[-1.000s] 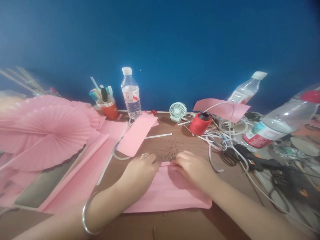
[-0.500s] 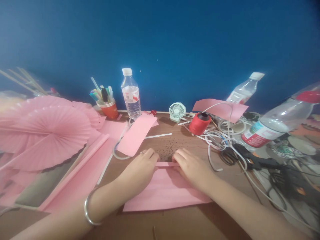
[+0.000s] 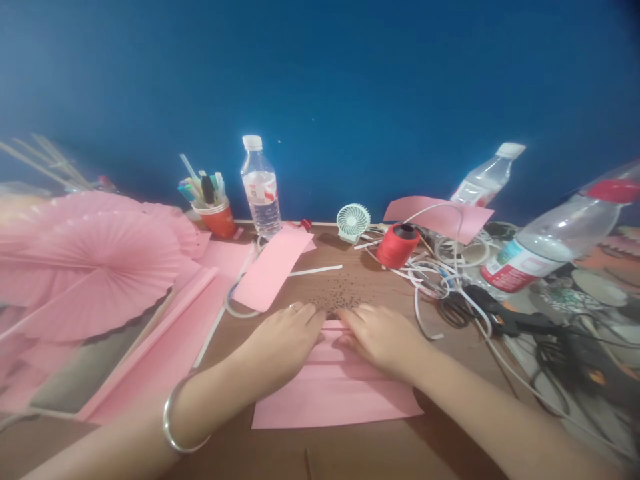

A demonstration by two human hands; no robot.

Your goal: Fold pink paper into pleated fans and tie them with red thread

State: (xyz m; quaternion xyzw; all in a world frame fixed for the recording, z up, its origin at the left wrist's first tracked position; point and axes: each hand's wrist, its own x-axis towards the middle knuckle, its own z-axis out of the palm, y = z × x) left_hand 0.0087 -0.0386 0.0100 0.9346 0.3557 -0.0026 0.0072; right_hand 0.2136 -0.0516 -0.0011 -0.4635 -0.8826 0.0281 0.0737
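A sheet of pink paper (image 3: pixel 340 403) lies on the brown table in front of me, with narrow folds along its far edge. My left hand (image 3: pixel 290 340) grips the left part of that folded edge, fingers closed on it. Opposite, my right hand (image 3: pixel 377 337) pinches the same edge from the right, its fingertips close to those of the left. The thumbs are partly under the fingers. Small dark specks (image 3: pixel 343 291) are scattered on the table just past the fold.
Pleated pink paper fans (image 3: pixel 100 260) and more pink sheets crowd the left. A cup of pens (image 3: pixel 216 217), a water bottle (image 3: pixel 263 193) and a small fan (image 3: pixel 353 222) stand at the back. A red thread spool (image 3: pixel 399 245), cables and a large bottle (image 3: pixel 545 243) fill the right.
Both hands have moved closer together along the folded edge and now cover more of it. Another fold line shows on the sheet, whose near edge has shifted slightly toward me.
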